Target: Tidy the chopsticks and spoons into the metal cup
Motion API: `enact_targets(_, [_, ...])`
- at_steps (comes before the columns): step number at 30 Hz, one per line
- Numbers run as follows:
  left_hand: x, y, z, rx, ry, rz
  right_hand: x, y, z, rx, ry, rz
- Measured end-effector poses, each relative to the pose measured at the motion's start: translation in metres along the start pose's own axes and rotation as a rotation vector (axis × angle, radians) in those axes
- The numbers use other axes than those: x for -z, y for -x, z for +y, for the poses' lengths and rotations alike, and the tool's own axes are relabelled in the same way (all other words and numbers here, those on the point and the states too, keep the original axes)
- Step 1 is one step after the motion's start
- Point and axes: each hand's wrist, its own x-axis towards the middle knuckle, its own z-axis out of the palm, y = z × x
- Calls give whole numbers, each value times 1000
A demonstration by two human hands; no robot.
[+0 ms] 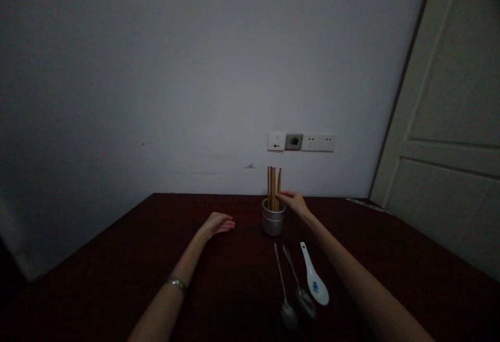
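Fingers of the right hand [295,203], right of center in the frame, are at the chopsticks [273,188], thumb and fingertips brought near each other at the rightmost sticks; whether they pinch one cannot be told. The chopsticks stand nearly upright in a gray cylindrical holder [273,222], just right of the frame's center. The left hand [219,224], left of the holder and apart from it, has its fingers extended and grips nothing visible; a metallic band [177,282] encircles its wrist. Below the holder, toward the lower part of the frame, lie, from left to right, a long-handled metal spoon [288,315], a second metal spoon [304,301] and a white spoon [317,287] with a blue motif, all handle-up in the frame. Dark red tabletop [234,279] supports them. Behind: pale wall [195,71], with sockets [318,143] right of center; door [449,123], right edge.
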Motion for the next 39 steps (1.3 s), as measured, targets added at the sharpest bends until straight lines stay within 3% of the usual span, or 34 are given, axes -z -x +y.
enact_targets(13, [0,-2,-5,-31,32,10,20,5,6,-130,-132,-65])
enact_targets(27, [-14,15,2,-84,-16,114,91,41,40,-202,5,91])
enact_targets(30, [-14,14,1,-98,-23,117,86,38,28,-180,-32,90])
enact_targets(36, [-10,4,-4,-104,-18,112,51,15,-16,-84,-61,21])
enact_targets(39, [-9,1,-6,-106,-30,115,39,10,-23,-31,-10,14])
